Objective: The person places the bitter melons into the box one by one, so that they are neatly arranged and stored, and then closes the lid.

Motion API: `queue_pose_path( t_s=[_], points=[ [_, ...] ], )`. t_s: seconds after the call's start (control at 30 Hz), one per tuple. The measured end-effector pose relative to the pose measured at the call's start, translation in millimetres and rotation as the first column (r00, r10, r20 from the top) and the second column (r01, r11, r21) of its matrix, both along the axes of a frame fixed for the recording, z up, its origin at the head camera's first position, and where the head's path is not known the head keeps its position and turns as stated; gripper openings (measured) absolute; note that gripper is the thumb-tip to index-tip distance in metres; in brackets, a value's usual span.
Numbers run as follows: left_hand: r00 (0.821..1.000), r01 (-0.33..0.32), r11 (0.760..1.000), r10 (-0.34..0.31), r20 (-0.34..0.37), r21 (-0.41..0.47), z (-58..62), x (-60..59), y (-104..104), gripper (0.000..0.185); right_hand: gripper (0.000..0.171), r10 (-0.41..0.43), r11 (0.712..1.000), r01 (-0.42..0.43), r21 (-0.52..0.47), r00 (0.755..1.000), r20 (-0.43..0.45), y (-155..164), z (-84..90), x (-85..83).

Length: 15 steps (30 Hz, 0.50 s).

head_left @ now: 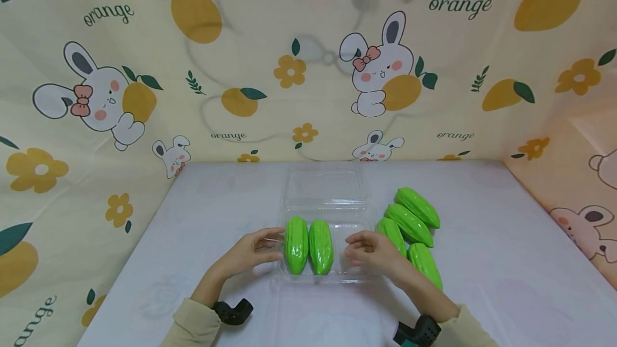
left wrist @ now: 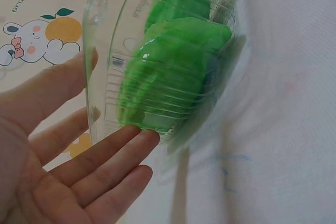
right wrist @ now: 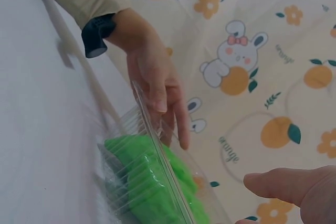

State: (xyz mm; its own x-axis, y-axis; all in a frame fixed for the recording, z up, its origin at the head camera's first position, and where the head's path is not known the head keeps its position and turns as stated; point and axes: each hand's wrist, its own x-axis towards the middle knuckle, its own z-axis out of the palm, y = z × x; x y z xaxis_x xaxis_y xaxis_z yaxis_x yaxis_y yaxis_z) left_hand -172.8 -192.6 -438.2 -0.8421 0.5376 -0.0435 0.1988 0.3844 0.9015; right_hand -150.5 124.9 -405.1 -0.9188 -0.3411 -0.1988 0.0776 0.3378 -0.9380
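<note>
Where cloth [head_left: 308, 68] hangs, pale table [head_left: 482, 283]

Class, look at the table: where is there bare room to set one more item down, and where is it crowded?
Bare: inside the clear box, right of the two green gourds, and tabletop at far left and far right. Crowded: between the right hand and the four loose gourds, and the box's left wall by the left hand.

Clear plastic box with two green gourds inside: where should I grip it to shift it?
Take the clear box by its short side walls, one hand from each side, where the left hand and right hand already sit. The open lid blocks the back; the gourds weight its left half.
</note>
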Motion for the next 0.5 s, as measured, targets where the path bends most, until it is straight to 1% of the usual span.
queue_pose_path(
  t_s=[0.2, 0.5],
  points=[
    [1.000, -0.003, 1.000, 0.003, -0.006, 0.000, 0.7, 0.5, 0.1, 0.061, 0.051, -0.017, 1.000, 0.017, 0.004, 1.000, 0.005, 3.4, 3.6, 3.2],
    [1.000, -0.004, 1.000, 0.004, -0.004, -0.005, 2.0, 1.0, 0.2, 0.062, 0.050, 0.002, 1.000, -0.003, -0.020, 1.000, -0.022, 13.4, 4.7, 5.8]
  ],
)
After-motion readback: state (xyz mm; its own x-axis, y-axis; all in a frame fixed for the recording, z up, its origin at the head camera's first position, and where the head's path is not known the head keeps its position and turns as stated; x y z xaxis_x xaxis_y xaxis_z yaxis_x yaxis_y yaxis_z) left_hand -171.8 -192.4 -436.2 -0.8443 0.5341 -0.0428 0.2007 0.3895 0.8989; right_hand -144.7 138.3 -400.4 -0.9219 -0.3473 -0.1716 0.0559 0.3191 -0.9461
